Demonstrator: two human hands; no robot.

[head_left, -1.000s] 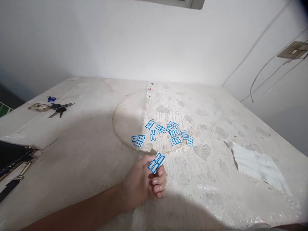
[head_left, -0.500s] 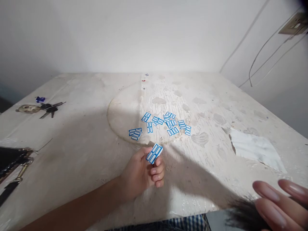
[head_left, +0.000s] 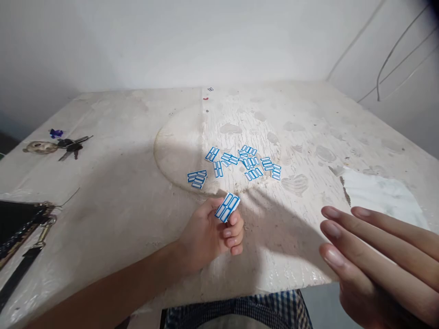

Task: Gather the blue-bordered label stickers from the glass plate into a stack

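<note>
Between the thumb and fingers of my left hand is a small white label sheet with blue-framed boxes, tilted up above the near side of the table. Just beyond it lie several similar label pieces, some overlapping, with a small overlapping group at their left. My right hand is raised at the lower right, close to the camera. Its fingers are stretched out, and I see nothing in them.
Keys and a crumpled purple scrap lie at the far left of the table. A black pouch with a strap is nearer. On the right is a white cloth-like piece. Cables hang along the wall.
My right hand has come up and leftward into fuller view, with its fingers stretched out. My left hand still holds the label sheet. The camera view has shifted slightly.
</note>
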